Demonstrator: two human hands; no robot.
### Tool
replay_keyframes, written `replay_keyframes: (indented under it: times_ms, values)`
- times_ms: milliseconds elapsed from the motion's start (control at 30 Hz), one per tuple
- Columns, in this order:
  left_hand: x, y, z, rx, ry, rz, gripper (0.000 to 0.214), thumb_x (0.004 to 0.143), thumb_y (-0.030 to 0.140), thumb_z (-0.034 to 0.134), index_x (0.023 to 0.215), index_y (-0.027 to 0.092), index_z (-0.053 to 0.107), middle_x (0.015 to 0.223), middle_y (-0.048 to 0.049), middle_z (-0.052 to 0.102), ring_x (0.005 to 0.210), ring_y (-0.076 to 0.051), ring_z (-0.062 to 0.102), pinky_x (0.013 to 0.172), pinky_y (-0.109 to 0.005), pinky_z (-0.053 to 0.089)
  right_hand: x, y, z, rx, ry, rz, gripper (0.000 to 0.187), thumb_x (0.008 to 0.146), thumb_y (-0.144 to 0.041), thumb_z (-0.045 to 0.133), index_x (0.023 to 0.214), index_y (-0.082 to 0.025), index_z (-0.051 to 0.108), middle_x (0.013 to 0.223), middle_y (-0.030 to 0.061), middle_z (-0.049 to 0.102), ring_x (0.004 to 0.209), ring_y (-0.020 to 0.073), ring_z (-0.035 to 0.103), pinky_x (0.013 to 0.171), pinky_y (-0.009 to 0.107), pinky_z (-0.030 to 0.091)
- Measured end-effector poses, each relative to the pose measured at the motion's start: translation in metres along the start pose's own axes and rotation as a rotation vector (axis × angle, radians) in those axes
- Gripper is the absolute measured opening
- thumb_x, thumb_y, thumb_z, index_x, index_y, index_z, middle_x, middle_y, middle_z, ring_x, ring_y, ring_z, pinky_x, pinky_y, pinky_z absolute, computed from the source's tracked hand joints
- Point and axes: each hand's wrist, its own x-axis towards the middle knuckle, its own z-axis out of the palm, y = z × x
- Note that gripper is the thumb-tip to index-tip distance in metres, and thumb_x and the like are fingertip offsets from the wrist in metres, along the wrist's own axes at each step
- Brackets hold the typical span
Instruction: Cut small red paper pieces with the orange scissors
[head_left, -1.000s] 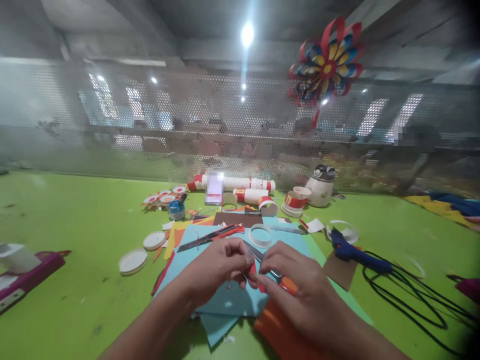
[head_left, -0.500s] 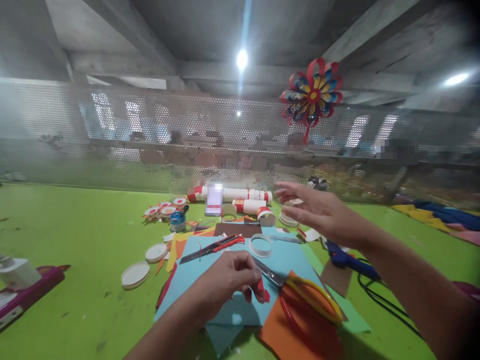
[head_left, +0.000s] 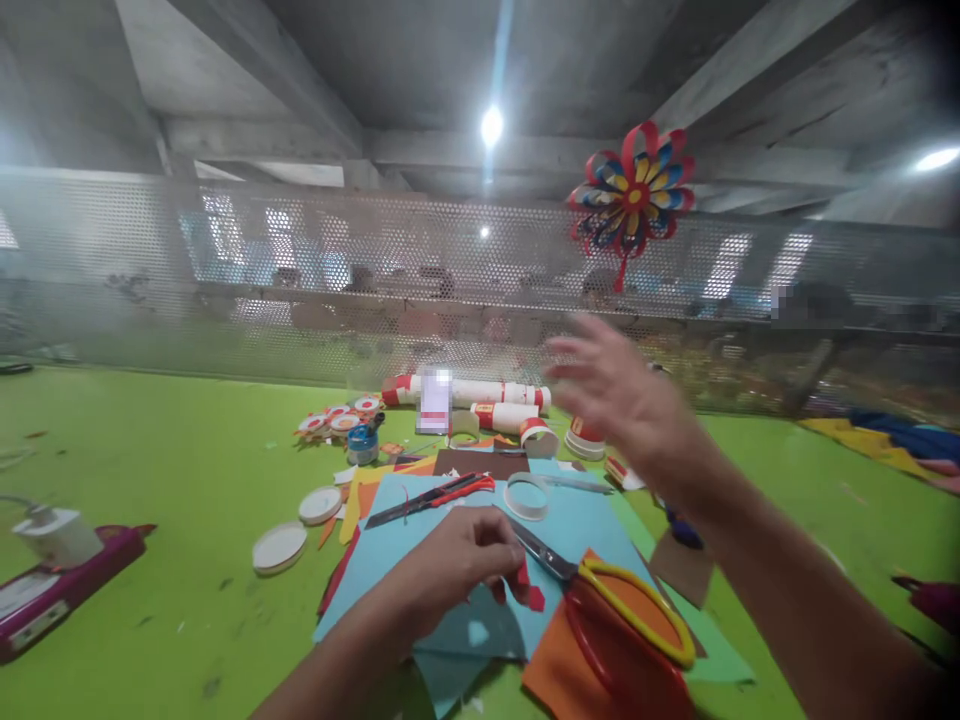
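Note:
My left hand (head_left: pixel 457 565) is closed, pinching a small red paper piece (head_left: pixel 525 585) over the light blue paper sheet (head_left: pixel 577 525). Just right of it, scissors with red and yellow handles (head_left: pixel 615 615) lie on an orange sheet (head_left: pixel 559 670), their blades pointing toward the left hand. My right hand (head_left: pixel 619 395) is raised above the table with fingers spread and holds nothing; it hovers in front of the red-and-white paper cups (head_left: pixel 585 440). A red utility knife (head_left: pixel 439 490) and a white tape ring (head_left: pixel 525 495) lie on the blue sheet beyond my left hand.
The green table (head_left: pixel 150 480) carries white lids (head_left: pixel 281 545), a blue tape roll (head_left: pixel 363 444), rolled red-and-white tubes (head_left: pixel 487 392), a pink device with a white charger (head_left: pixel 52 570) at left, and a brown card (head_left: pixel 679 570). A paper pinwheel (head_left: pixel 634 195) hangs on the perforated screen behind.
My right hand let go of the scissors, which now lie on the orange sheet, and rose up and forward with fingers spread. My left hand kept pinching the red piece.

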Motion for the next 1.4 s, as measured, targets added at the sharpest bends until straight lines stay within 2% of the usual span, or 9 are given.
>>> replay_keyframes:
  times_ms: [67, 100, 167, 267, 400, 567, 800, 1033, 1400]
  values:
    - [0.000, 0.001, 0.000, -0.008, -0.007, -0.010, 0.011, 0.070, 0.021, 0.058, 0.064, 0.016, 0.050, 0.059, -0.0018, 0.064, 0.051, -0.010, 0.050, 0.050, -0.024, 0.031, -0.007, 0.025, -0.024, 0.021, 0.402, 0.144, 0.063, 0.084, -0.037, 0.061, 0.139, -0.028, 0.033, 0.128, 0.0112, 0.054, 0.107, 0.0259, 0.060, 0.084, 0.042, 0.054]
    - [-0.001, 0.001, 0.000, -0.018, -0.009, -0.010, 0.012, 0.070, 0.021, 0.058, 0.064, 0.016, 0.050, 0.059, -0.0018, 0.064, 0.051, -0.010, 0.051, 0.050, -0.024, 0.030, -0.013, 0.036, -0.033, 0.061, 0.437, 0.221, 0.059, 0.085, -0.039, 0.060, 0.137, -0.027, 0.036, 0.121, 0.0112, 0.059, 0.100, 0.0255, 0.063, 0.082, 0.042, 0.055]
    - [-0.001, 0.001, -0.001, -0.054, -0.010, -0.008, 0.012, 0.072, 0.021, 0.059, 0.064, 0.016, 0.051, 0.060, -0.0021, 0.064, 0.052, -0.010, 0.052, 0.051, -0.023, 0.031, -0.032, 0.049, -0.044, 0.048, 0.226, 0.339, 0.042, 0.088, -0.041, 0.053, 0.126, -0.023, 0.050, 0.101, 0.0097, 0.068, 0.083, 0.0226, 0.068, 0.077, 0.042, 0.055]
    - [0.001, -0.001, -0.007, -0.150, 0.001, -0.003, 0.011, 0.074, 0.021, 0.059, 0.067, 0.015, 0.053, 0.062, -0.0022, 0.065, 0.054, -0.010, 0.055, 0.052, -0.023, 0.034, -0.061, 0.043, -0.032, -0.210, -0.389, 0.341, 0.031, 0.087, -0.039, 0.056, 0.112, -0.022, 0.062, 0.093, 0.0075, 0.070, 0.080, 0.0212, 0.066, 0.073, 0.038, 0.053]
    - [0.005, -0.006, -0.016, -0.284, -0.005, 0.014, 0.012, 0.076, 0.021, 0.061, 0.070, 0.014, 0.054, 0.062, -0.0022, 0.063, 0.055, -0.010, 0.055, 0.053, -0.023, 0.038, -0.078, 0.022, 0.009, -0.414, -0.553, 0.085, 0.018, 0.087, -0.027, 0.057, 0.102, -0.021, 0.064, 0.092, 0.0059, 0.067, 0.084, 0.0211, 0.060, 0.075, 0.038, 0.048]
    - [0.004, -0.006, -0.018, -0.339, -0.052, -0.002, 0.012, 0.079, 0.023, 0.060, 0.073, 0.014, 0.055, 0.063, -0.0018, 0.062, 0.056, -0.010, 0.055, 0.053, -0.022, 0.038, -0.085, 0.026, 0.038, -0.316, -0.360, -0.018, 0.007, 0.087, -0.018, 0.056, 0.087, -0.014, 0.062, 0.087, 0.0083, 0.059, 0.082, 0.0198, 0.055, 0.072, 0.034, 0.045]
    - [0.000, -0.001, -0.011, -0.363, -0.067, -0.046, 0.010, 0.078, 0.016, 0.059, 0.069, 0.013, 0.055, 0.063, -0.0024, 0.061, 0.059, -0.012, 0.056, 0.055, -0.024, 0.039, -0.103, 0.024, 0.040, -0.146, -0.185, -0.086, 0.014, 0.081, -0.005, 0.058, 0.070, -0.013, 0.056, 0.096, 0.0103, 0.055, 0.090, 0.0174, 0.056, 0.074, 0.029, 0.044]
    - [-0.002, -0.001, -0.010, -0.359, -0.107, -0.060, 0.008, 0.078, 0.015, 0.059, 0.070, 0.013, 0.057, 0.062, -0.0017, 0.061, 0.059, -0.012, 0.057, 0.054, -0.024, 0.040, -0.105, 0.022, 0.040, -0.132, -0.191, -0.123, 0.023, 0.080, -0.005, 0.060, 0.102, -0.011, 0.062, 0.103, 0.0111, 0.054, 0.095, 0.0191, 0.054, 0.081, 0.033, 0.046]
    - [0.001, -0.002, -0.006, -0.287, -0.101, -0.075, 0.008, 0.076, 0.012, 0.059, 0.069, 0.014, 0.058, 0.060, 0.0005, 0.060, 0.058, -0.011, 0.056, 0.055, -0.023, 0.043, -0.106, 0.027, 0.048, -0.135, -0.177, -0.124, 0.012, 0.082, -0.006, 0.059, 0.092, -0.009, 0.065, 0.092, 0.0110, 0.060, 0.086, 0.0182, 0.056, 0.077, 0.035, 0.048]
